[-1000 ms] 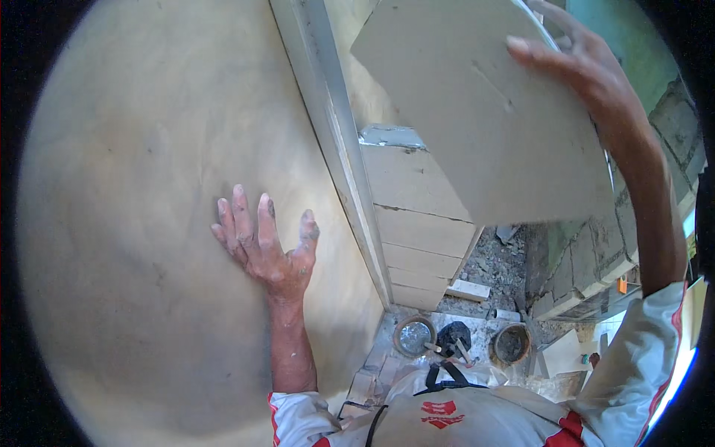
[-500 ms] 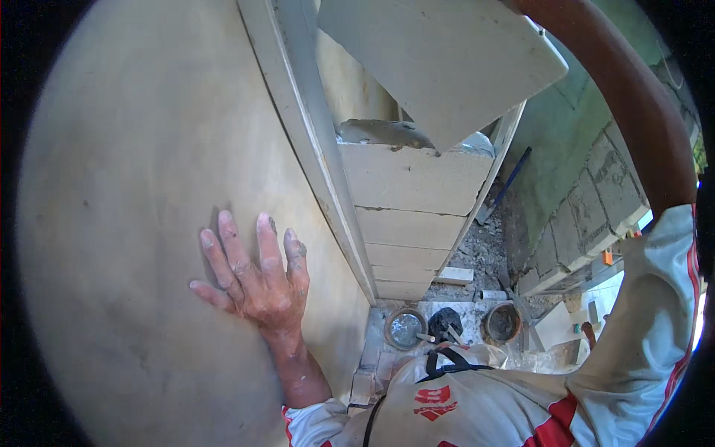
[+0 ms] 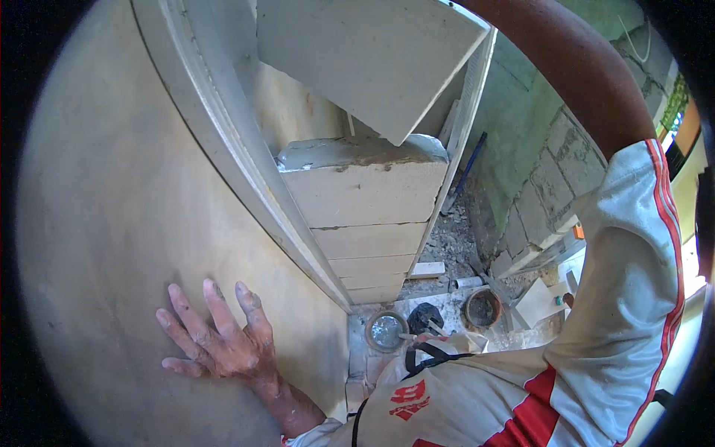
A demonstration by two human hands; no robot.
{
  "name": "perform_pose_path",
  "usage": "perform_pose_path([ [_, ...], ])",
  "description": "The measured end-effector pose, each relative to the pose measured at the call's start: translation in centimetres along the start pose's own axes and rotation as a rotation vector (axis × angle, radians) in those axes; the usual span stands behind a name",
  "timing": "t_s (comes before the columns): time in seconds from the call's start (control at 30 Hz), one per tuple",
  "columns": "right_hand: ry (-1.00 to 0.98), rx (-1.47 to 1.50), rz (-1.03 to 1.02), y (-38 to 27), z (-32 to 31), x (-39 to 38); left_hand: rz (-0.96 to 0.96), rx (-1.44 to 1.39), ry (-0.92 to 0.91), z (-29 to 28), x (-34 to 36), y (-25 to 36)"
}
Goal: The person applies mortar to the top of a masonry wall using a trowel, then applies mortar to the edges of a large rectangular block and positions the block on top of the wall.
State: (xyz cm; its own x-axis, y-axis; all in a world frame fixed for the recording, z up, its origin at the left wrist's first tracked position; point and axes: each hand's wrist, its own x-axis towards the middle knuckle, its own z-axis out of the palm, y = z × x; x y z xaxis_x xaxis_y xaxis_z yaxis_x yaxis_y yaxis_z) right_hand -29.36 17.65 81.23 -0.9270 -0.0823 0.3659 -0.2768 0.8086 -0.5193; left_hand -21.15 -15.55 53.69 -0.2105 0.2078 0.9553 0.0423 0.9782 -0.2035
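Observation:
My left hand [image 3: 231, 346] lies flat with fingers spread on the smooth beige surface [image 3: 97, 246] at the left; greyish paste sticks to its fingertips. A pale grey building block [image 3: 372, 59] hangs tilted at the top of the view, one corner pointing down. That corner is at the grey mortar [image 3: 357, 152] on the stacked block wall [image 3: 361, 194]; whether it touches, I cannot tell. Over to the block's right, my right arm [image 3: 573, 71] reaches up past the top edge. My right hand is outside the picture, so its grip is hidden.
A pale door frame [image 3: 223, 134] borders the wall's left side. Below stand two round tubs [image 3: 386, 331] and a black bundle [image 3: 425, 317]. Rubble [image 3: 439, 244] and a blue-handled tool [image 3: 471, 164] lie right of the wall. Beyond is a rough block wall [image 3: 566, 160].
The building block has shifted left, and its lower corner now overlaps the mortar's front part. In the picture, my left hand sits lower and further left, still flat. My view has shifted too.

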Motion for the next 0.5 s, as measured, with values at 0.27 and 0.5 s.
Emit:
perform_pose_path([
  [0.27,0.017,-0.274,0.135,-0.3,1.2,2.8,0.019,0.006,-0.004,0.0,0.1,-0.4],
  [0.5,-0.169,-0.339,-0.024,1.6,1.2,5.3,0.019,0.054,-0.022,0.2,0.0,0.0],
])
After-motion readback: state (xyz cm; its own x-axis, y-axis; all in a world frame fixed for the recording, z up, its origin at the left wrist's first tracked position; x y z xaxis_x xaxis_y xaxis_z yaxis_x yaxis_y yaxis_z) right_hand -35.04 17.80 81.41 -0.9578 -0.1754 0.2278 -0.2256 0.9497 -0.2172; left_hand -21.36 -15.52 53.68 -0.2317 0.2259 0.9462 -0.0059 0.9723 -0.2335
